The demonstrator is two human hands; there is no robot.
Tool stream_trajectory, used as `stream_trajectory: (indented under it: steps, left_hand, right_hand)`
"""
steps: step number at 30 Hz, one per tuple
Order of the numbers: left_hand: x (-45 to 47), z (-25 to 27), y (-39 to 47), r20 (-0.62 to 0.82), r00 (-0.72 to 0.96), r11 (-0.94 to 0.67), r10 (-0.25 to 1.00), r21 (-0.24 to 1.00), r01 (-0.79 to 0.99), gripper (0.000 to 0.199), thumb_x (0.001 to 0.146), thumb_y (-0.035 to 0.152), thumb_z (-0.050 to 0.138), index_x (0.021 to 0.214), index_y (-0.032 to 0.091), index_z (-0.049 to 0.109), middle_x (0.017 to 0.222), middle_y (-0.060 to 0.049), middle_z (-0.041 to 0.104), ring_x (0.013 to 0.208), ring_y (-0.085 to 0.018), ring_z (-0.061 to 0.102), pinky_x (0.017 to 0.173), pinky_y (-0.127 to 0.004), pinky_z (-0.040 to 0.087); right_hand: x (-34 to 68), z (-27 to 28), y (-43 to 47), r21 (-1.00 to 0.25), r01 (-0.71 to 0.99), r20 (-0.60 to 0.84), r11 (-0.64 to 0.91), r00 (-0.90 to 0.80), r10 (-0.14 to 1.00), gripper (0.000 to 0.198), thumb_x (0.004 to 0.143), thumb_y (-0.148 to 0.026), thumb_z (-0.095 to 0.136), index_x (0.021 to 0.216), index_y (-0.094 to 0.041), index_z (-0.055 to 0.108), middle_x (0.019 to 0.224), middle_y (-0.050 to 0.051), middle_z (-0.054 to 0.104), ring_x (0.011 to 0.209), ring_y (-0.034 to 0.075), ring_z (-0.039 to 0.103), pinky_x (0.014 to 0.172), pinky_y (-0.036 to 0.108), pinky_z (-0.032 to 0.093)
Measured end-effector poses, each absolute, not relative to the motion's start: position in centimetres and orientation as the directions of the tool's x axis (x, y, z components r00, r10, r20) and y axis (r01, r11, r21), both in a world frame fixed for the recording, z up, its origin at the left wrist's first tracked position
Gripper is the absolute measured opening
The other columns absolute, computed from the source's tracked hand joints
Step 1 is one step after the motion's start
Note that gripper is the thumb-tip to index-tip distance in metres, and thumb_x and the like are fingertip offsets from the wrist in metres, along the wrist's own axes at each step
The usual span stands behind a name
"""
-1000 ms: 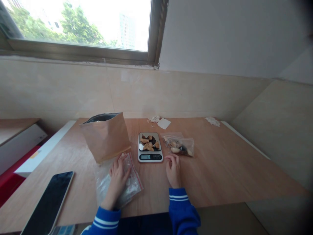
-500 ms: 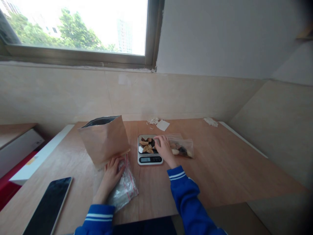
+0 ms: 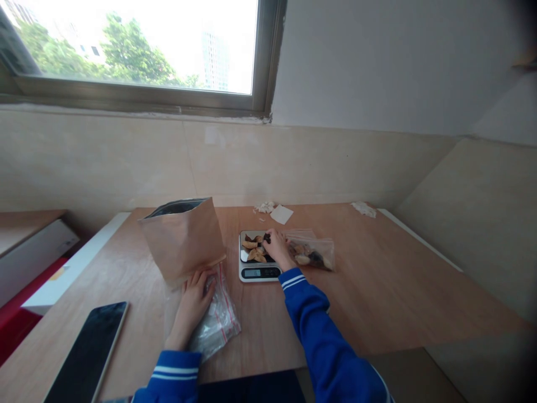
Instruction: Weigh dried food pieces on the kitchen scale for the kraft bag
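A small kitchen scale (image 3: pixel 257 272) stands at the middle of the wooden table (image 3: pixel 377 285), with orange and dark pieces of food (image 3: pixel 253 251) piled on its plate. My right hand (image 3: pixel 276 248) reaches over the plate's right side, fingers curled around a dark piece there. My left hand (image 3: pixel 194 303) lies flat on a stack of empty clear zip bags (image 3: pixel 220 322) with red seals, left of the scale. A filled clear bag (image 3: pixel 312 253) of mixed pieces lies just right of the scale.
An open brown paper pouch (image 3: pixel 182 238) stands left of the scale. A dark phone (image 3: pixel 86 354) lies at the near left. Paper scraps (image 3: pixel 280 213) and white crumbs (image 3: pixel 364 209) sit near the wall. A white box (image 3: pixel 33 254) is off the table's left side.
My right hand left the table in front of the scale, reached forward onto the scale plate and closed its fingers around the food there. My left hand stayed on the zip bags.
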State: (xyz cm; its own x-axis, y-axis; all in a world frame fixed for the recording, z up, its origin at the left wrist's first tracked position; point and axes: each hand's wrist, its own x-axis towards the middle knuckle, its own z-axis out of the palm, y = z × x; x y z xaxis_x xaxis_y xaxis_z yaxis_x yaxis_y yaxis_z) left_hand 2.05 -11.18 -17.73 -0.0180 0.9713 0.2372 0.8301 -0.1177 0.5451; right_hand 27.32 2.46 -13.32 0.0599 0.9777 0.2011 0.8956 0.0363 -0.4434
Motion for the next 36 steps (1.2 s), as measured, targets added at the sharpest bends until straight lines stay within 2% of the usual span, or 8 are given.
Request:
stream_trajectory:
  steps: [3, 8, 14, 18, 21, 25, 30, 36]
  left_hand:
    - [2.1, -17.7, -11.2, 0.245, -0.023, -0.118, 0.969, 0.546, 0.83, 0.029, 0.094, 0.033, 0.042, 0.112, 0.024, 0.063, 0.122, -0.009, 0.061, 0.119, -0.028, 0.053, 0.099, -0.048, 0.036]
    - [2.0, -17.7, -11.2, 0.271, -0.018, -0.136, 0.962, 0.539, 0.831, 0.027, 0.093, 0.032, 0.044, 0.11, 0.025, 0.063, 0.12, -0.008, 0.063, 0.117, -0.027, 0.055, 0.096, -0.047, 0.04]
    - [2.2, -17.4, -11.4, 0.361, -0.052, -0.196, 0.931, 0.615, 0.764, 0.024, 0.092, 0.029, 0.045, 0.107, 0.023, 0.063, 0.115, -0.009, 0.061, 0.113, -0.026, 0.056, 0.095, -0.045, 0.043]
    - [3.1, -15.8, -12.4, 0.475, -0.218, -0.217, 0.852, 0.701, 0.68, 0.023, 0.093, 0.03, 0.042, 0.104, 0.022, 0.06, 0.105, -0.007, 0.059, 0.088, -0.02, 0.061, 0.079, -0.035, 0.049]
    - [4.3, -14.6, -13.2, 0.365, -0.245, -0.098, 0.898, 0.709, 0.698, 0.024, 0.093, 0.038, 0.042, 0.102, 0.021, 0.057, 0.09, -0.004, 0.06, 0.066, -0.018, 0.057, 0.067, -0.034, 0.047]
    - [6.3, -14.7, -13.9, 0.172, -0.185, 0.052, 0.967, 0.583, 0.811, 0.026, 0.09, 0.046, 0.049, 0.092, 0.02, 0.053, 0.087, -0.006, 0.06, 0.079, -0.024, 0.061, 0.071, -0.036, 0.044]
    - [8.1, -15.8, -14.7, 0.124, -0.191, 0.144, 0.974, 0.314, 0.938, 0.026, 0.086, 0.044, 0.055, 0.092, 0.019, 0.052, 0.098, -0.012, 0.058, 0.093, -0.031, 0.056, 0.078, -0.041, 0.039]
    - [7.4, -15.9, -14.8, 0.081, -0.183, 0.142, 0.98, 0.359, 0.922, 0.017, 0.09, 0.034, 0.045, 0.09, 0.019, 0.053, 0.098, -0.01, 0.057, 0.091, -0.027, 0.056, 0.077, -0.039, 0.037]
  right_hand:
    - [27.8, -13.3, 3.4, -0.598, 0.795, 0.303, 0.104, 0.104, 0.947, 0.029, 0.078, -0.013, 0.056, 0.106, -0.018, 0.058, 0.1, 0.008, 0.066, 0.098, 0.024, 0.059, 0.087, 0.039, 0.041]
    - [30.1, -12.9, 3.0, -0.789, 0.503, 0.501, 0.354, 0.192, 0.844, 0.024, 0.077, -0.021, 0.056, 0.101, -0.017, 0.056, 0.095, 0.009, 0.063, 0.083, 0.02, 0.06, 0.078, 0.035, 0.05]
    - [33.3, -15.5, -3.9, -0.87, 0.366, 0.447, 0.329, 0.309, 0.839, 0.025, 0.078, -0.033, 0.06, 0.098, -0.018, 0.06, 0.099, 0.01, 0.065, 0.082, 0.02, 0.061, 0.079, 0.038, 0.053]
    - [34.4, -19.0, -9.2, -0.911, 0.352, 0.334, 0.215, 0.321, 0.886, 0.024, 0.078, -0.037, 0.059, 0.093, -0.019, 0.063, 0.093, 0.009, 0.067, 0.079, 0.021, 0.063, 0.073, 0.036, 0.054]
    - [35.2, -20.6, -11.5, -0.908, 0.399, 0.26, 0.127, 0.297, 0.919, 0.024, 0.081, -0.037, 0.054, 0.094, -0.019, 0.063, 0.087, 0.008, 0.067, 0.073, 0.021, 0.062, 0.069, 0.036, 0.053]
    - [35.9, -20.6, -12.7, -0.847, 0.52, 0.283, 0.11, 0.264, 0.922, 0.023, 0.085, -0.035, 0.048, 0.093, -0.02, 0.063, 0.09, 0.01, 0.068, 0.079, 0.024, 0.062, 0.076, 0.041, 0.052]
    - [35.8, -20.0, -13.4, -0.752, 0.651, 0.372, 0.108, 0.283, 0.884, 0.023, 0.085, -0.033, 0.047, 0.094, -0.021, 0.065, 0.093, 0.013, 0.065, 0.088, 0.028, 0.061, 0.081, 0.047, 0.05]
    - [35.7, -20.3, -14.1, -0.763, 0.635, 0.384, 0.119, 0.297, 0.875, 0.024, 0.089, -0.033, 0.045, 0.097, -0.02, 0.064, 0.094, 0.013, 0.059, 0.089, 0.027, 0.061, 0.081, 0.045, 0.052]
